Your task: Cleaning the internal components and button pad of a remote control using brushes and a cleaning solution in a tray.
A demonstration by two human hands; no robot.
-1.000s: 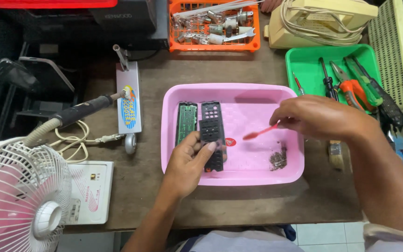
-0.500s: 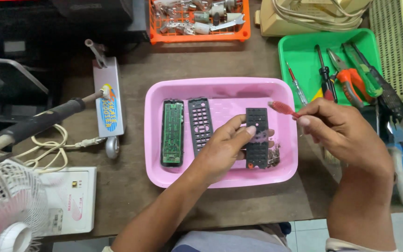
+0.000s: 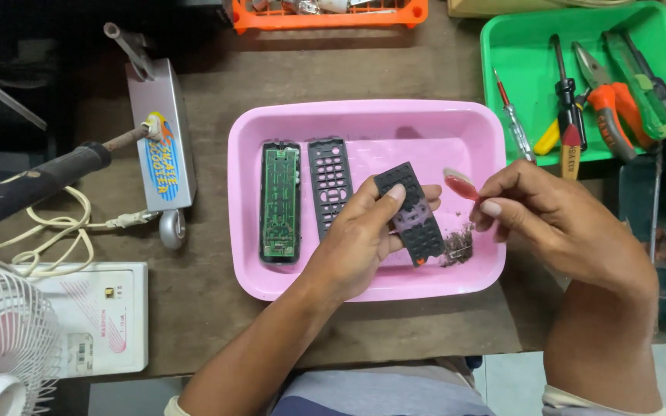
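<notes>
A: Left hand point(image 3: 360, 239) pinches the dark rubber keypad point(image 3: 412, 209), thumb on top, fingers under, over the right half of the pink tray point(image 3: 364, 115). Right hand point(image 3: 549, 223) is closed round a pink toothbrush point(image 3: 460, 183), bristle end just beside the keypad's upper right edge

B: Where's the rest of the remote?

A: Green circuit board point(image 3: 280, 202) sits in its shell by the tray's left wall, black button cover point(image 3: 331, 183) next to it. Small grey debris pile point(image 3: 458, 246) near the tray's right front corner, touching the keypad's low end

B: Tips for the brushing?

A: My take: keep the pad supported from below so it doesn't flex, use short light strokes, work over the tray so grit lands there, not on the board. Green tool tray point(image 3: 502, 46) with screwdrivers and pliers sits off the back right corner, well clear
</notes>
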